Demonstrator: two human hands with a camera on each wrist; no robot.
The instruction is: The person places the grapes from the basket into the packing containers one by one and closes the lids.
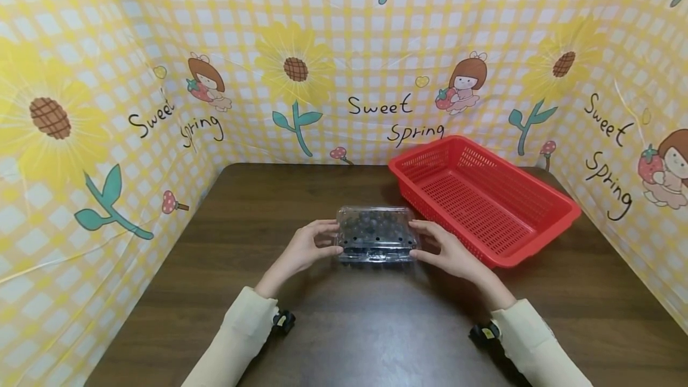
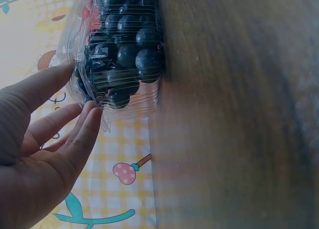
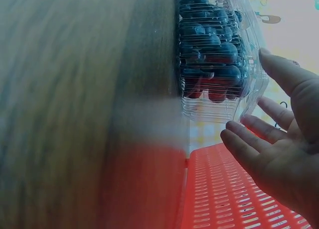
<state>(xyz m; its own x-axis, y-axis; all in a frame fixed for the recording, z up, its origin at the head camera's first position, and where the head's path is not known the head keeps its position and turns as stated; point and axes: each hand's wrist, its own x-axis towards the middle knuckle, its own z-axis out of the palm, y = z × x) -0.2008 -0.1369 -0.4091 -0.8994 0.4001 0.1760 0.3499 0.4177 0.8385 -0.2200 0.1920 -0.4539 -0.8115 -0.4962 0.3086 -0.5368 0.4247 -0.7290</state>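
Note:
A clear plastic clamshell box of blueberries (image 1: 376,233) stands on the table, between my two hands. My left hand (image 1: 309,246) holds its left end, thumb at the front corner and fingers further back along the side. At the right end, my right hand (image 1: 443,249) holds the box in much the same way. In the left wrist view the left thumb and fingertips (image 2: 88,109) touch the lid and rim of the box (image 2: 124,54). The right wrist view has the right thumb (image 3: 279,69) at the lid edge. Dark round berries show through the ribbed wall (image 3: 209,54).
A red perforated plastic basket (image 1: 553,211) sits at the back right, close behind my right hand; no contents show in it. The brown wooden table (image 1: 258,190) meets a yellow checked, printed cloth (image 1: 355,46) that hangs around its back and sides.

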